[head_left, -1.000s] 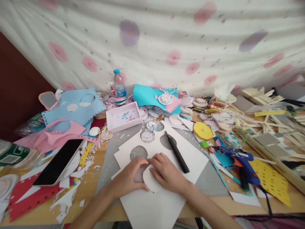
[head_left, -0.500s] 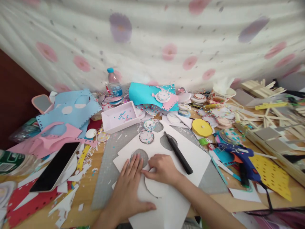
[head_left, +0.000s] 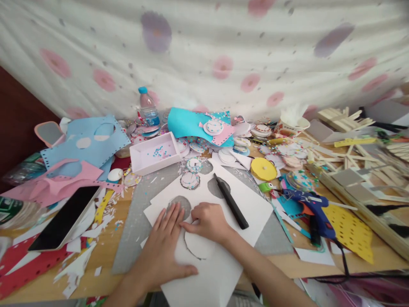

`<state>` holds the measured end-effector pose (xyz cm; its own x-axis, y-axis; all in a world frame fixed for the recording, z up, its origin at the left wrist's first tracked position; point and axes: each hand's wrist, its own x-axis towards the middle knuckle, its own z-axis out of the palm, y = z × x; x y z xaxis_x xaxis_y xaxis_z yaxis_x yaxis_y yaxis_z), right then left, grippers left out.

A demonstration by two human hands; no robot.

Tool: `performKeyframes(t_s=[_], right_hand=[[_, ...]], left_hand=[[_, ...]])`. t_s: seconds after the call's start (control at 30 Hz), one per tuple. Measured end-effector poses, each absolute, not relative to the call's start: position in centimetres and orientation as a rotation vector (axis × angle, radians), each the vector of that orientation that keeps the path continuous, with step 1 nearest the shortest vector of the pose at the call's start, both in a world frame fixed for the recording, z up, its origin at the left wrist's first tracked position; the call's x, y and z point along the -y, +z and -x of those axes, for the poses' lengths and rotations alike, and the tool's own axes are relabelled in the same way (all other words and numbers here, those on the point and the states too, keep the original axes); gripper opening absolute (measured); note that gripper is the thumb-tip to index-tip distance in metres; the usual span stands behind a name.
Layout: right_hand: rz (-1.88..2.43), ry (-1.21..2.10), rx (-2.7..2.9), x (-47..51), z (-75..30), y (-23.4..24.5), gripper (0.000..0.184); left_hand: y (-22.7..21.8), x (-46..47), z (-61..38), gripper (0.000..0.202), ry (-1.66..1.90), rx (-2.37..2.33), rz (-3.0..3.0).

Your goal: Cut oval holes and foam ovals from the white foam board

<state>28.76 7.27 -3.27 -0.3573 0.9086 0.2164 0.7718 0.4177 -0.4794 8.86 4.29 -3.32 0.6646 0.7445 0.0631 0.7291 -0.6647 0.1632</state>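
Observation:
My left hand [head_left: 164,251] lies flat with fingers spread on a sheet of white paper [head_left: 249,209], its fingertips by a round hole [head_left: 177,204]. My right hand [head_left: 207,221] is curled over the same sheet, thumb pointing left towards my left fingers. Whatever it may pinch is hidden. Under and below it, a dark curved line [head_left: 191,250] marks part of a circle in the paper. A black pen-shaped tool [head_left: 232,202] rests on the sheet to the right, its tip over another round hole. Two decorated paper discs [head_left: 190,181] lie at the sheet's far edge.
A grey cutting mat [head_left: 134,230] lies beneath the paper. Behind it stands a white box [head_left: 155,164] with small beads. To the right are a yellow disc [head_left: 263,169] and a blue glue gun [head_left: 311,211]. A phone [head_left: 65,219] and paper scraps lie left.
The whole view has shifted, so everything appears slightly farther left and higher. Both hands keep nearly the same place on the paper.

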Motion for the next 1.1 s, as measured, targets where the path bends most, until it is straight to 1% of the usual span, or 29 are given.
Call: performKeyframes(t_s=[0.37,0.77,0.97,1.1], right_hand=[[1.44,0.463,2.15,-7.07,-28.9,-3.39,0.035],[1.482,0.518,2.036,-7.22,-29.02,-3.31,0.036],[1.457,0.606,1.958,-7.07,-29.07,-3.09,0.039],[1.412,0.686,1.906,-7.34,-29.31,-3.09,0.047]], left_hand=[[-3.04,-4.25,-8.9,0.124,0.156,-1.202,-2.728],[-3.07,-4.43,-8.77,0.125,0.2,-1.165,-2.744],[-3.07,-4.34,-8.94,0.123,0.186,-1.174,-2.731],[-3.16,-4.36,-8.91,0.125,0.22,-1.172,-2.701]])
